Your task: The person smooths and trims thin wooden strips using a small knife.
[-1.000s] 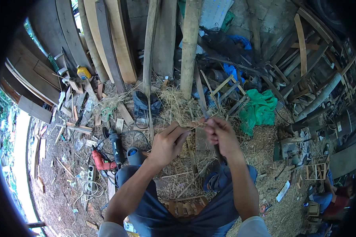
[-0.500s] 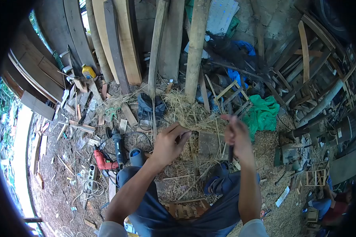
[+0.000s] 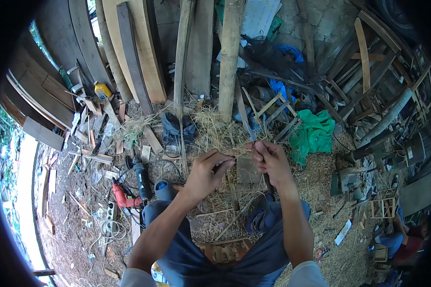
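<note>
My left hand (image 3: 209, 173) is closed in a pinch on one end of a thin pale strip (image 3: 241, 154), which looks like split bamboo or wood. The strip slants up from there to my right hand (image 3: 274, 166). My right hand is wrapped round a knife (image 3: 269, 184); its dark handle sticks out below the fist and its narrow blade points up and to the left. The strip meets the knife near my right thumb, though the exact contact is too small to make out. Both hands are above my knees, a short gap apart.
Shavings and offcuts litter the ground. A red drill (image 3: 124, 195), a grey-black power tool (image 3: 141, 178) and a power strip (image 3: 111, 216) lie left. Boards and a bamboo pole (image 3: 228, 62) stand ahead. A green plastic bag (image 3: 312, 134) lies right; another person (image 3: 407, 241) sits far right.
My right hand has come left, nearer my left hand, and the knife now tilts up to the left instead of standing nearly straight. My left hand keeps its pinch. The view has shifted slightly.
</note>
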`<state>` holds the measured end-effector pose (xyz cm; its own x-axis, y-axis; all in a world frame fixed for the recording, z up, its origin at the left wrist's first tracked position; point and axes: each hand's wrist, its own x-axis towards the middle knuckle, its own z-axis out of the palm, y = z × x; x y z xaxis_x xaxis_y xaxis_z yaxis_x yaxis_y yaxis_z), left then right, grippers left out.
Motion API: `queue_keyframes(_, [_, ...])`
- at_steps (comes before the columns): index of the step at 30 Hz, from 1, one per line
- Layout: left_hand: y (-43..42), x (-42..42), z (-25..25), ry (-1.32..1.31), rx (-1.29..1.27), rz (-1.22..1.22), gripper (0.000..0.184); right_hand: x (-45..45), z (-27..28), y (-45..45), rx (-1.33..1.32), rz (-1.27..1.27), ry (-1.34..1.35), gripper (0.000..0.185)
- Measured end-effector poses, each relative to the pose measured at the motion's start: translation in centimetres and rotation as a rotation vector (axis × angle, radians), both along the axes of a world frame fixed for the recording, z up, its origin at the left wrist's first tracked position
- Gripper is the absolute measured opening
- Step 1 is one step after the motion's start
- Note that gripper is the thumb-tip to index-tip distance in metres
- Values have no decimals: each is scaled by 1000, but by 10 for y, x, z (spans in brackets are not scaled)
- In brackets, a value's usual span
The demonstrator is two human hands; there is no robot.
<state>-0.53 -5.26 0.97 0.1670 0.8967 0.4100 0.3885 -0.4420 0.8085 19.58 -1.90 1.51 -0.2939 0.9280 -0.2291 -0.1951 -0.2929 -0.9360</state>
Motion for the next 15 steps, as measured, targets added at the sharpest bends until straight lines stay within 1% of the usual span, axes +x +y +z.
queue_keyframes(3, [1,-3,-4,57,12,-3,8,10,-6,6,18,-45,13,30])
queue_keyframes(5, [0,-5,-7,47,-23,-7,8,18,-3,12,37,-199,9,30])
queue_keyframes(6, [0,-6,-7,40,-54,-5,9,17,-2,9,39,-199,8,30])
queue_keyframes(8, [2,-4,-6,37,-55,5,9,7,2,0,32,-43,55,29])
queue_keyframes(9, [2,-3,-6,35,-63,10,8,-3,-2,-5,35,-43,56,29])
queue_keyframes(11, [2,-2,-5,16,-75,7,8,-22,-12,-14,-46,138,105,29])
queue_keyframes(15, [0,-3,0,-3,-132,-9,9,-15,1,-9,-29,128,29,30])
